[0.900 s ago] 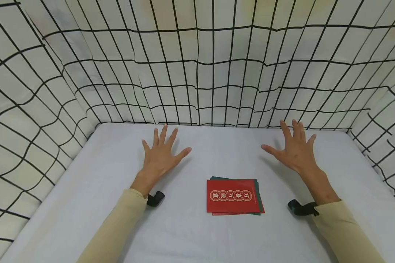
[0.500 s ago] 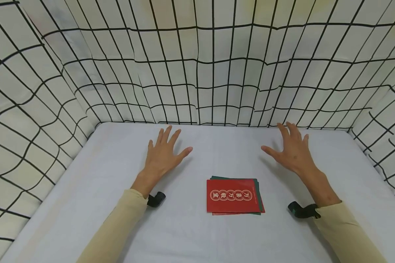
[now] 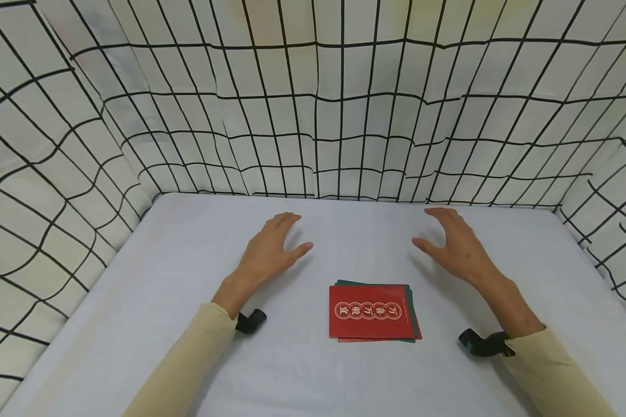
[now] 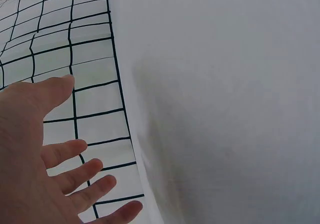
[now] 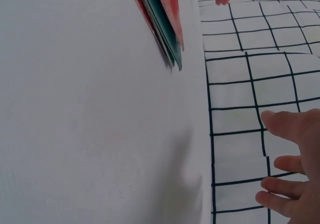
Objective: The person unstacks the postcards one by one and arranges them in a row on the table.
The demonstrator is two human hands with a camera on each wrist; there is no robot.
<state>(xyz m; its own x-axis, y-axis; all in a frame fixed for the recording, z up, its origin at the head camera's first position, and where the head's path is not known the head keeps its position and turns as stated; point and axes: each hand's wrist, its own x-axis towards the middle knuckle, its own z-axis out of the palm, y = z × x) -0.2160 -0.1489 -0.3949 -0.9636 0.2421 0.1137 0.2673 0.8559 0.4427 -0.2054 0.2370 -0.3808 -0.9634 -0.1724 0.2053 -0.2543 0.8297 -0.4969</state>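
A small stack of red and green envelopes [image 3: 374, 311] lies flat on the white table [image 3: 162, 324], the top one red with a row of white circled characters. My left hand [image 3: 273, 250] hovers over the table to the stack's upper left, fingers relaxed and bent downward, holding nothing. My right hand [image 3: 451, 243] hovers to the upper right in the same loose pose, empty too. In the right wrist view the stack's edge [image 5: 162, 19] shows beyond my fingers [image 5: 290, 181]. The left wrist view shows my palm and fingers [image 4: 60, 154] over bare table.
White cloth with a black grid [image 3: 313, 116] walls the table at the back and both sides. A black wrist strap sits at each cuff, left [image 3: 250, 321] and right [image 3: 482, 343].
Both hands went from fingers spread and raised to fingers drooping forward and down. The left hand shifted slightly right; the envelopes stayed where they were.
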